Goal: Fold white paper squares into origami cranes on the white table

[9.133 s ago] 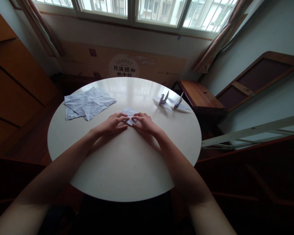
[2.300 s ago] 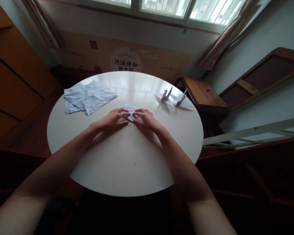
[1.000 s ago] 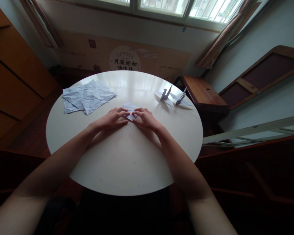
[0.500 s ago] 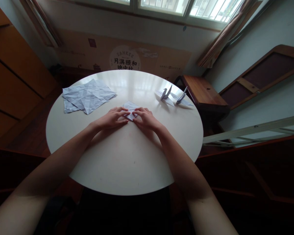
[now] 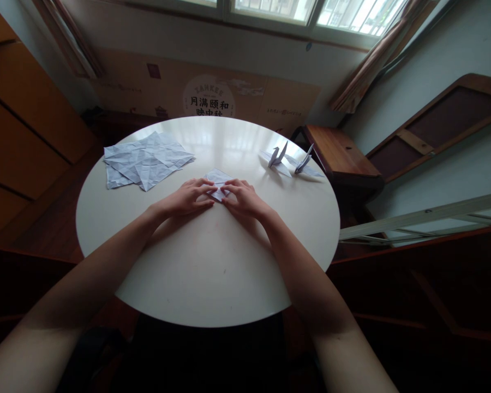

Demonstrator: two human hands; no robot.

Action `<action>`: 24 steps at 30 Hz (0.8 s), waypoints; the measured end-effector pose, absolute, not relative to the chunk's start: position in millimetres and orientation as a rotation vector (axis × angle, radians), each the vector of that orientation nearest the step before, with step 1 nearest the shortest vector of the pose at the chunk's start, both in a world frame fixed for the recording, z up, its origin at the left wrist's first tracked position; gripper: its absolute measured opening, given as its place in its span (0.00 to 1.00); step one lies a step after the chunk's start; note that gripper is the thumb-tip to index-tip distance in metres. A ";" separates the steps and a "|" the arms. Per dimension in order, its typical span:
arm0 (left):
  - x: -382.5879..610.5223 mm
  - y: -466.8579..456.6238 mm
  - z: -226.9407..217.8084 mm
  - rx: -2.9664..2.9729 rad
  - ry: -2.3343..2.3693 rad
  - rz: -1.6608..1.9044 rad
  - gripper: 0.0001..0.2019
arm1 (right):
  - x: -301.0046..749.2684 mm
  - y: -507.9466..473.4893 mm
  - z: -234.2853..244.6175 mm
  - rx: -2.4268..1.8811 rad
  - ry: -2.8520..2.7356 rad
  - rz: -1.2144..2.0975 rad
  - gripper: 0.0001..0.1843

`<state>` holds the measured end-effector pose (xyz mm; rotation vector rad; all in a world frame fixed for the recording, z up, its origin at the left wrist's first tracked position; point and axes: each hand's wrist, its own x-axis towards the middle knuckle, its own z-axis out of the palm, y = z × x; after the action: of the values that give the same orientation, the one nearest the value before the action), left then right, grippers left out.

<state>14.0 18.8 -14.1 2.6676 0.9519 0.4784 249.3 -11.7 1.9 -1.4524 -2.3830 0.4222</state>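
Bent fingers of my left hand and right hand touch the folded paper on the white table; I can't tell if they pinch it. Farther out, creased sheets lie left, two paper birds right.

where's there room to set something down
The white table is bare from left hand and right hand to its near edge, and between wrinkled sheets and paper cranes beyond the folded paper. Crowded: that paper, both hands on it.

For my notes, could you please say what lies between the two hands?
In the head view, a folded paper lies on the table between the left hand and the right hand.
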 end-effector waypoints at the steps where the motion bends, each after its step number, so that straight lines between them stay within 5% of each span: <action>1: 14.0 18.7 -14.1 2.667 0.958 0.476 0.25 | 249.4 -11.6 1.5 -1.449 -2.383 0.422 0.20; 24: 14.5 17.4 -12.2 2.655 0.980 0.469 0.25 | 249.3 -12.4 2.9 -1.451 -2.382 0.432 0.21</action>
<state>14.5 17.4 -12.2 2.6546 0.9795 0.4690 249.3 -12.4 2.9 -1.4508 -2.3820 0.4317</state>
